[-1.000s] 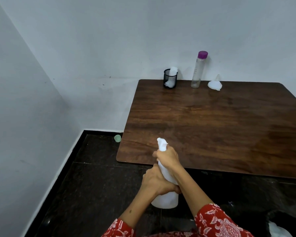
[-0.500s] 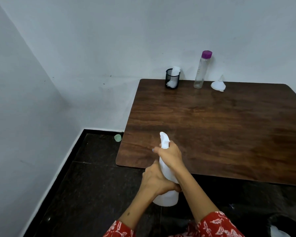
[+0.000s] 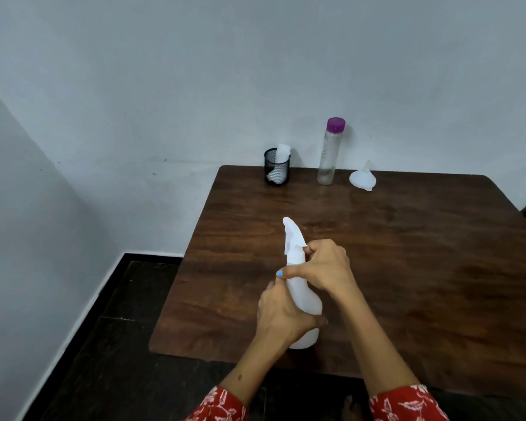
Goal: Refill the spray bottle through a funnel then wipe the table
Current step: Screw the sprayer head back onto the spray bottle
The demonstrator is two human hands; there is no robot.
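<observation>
You hold a white spray bottle [image 3: 301, 296] upright over the near part of a dark wooden table [image 3: 407, 268], its trigger head still on, nozzle pointing away from you. At the far edge stand a tall clear bottle [image 3: 328, 156] with a purple cap, nearly empty, and just right of it a white funnel [image 3: 362, 178], spout up.

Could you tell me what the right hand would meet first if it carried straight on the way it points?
The right hand points leftward and already grips the spray bottle at its neck; beyond that, probably only bare table.
</observation>
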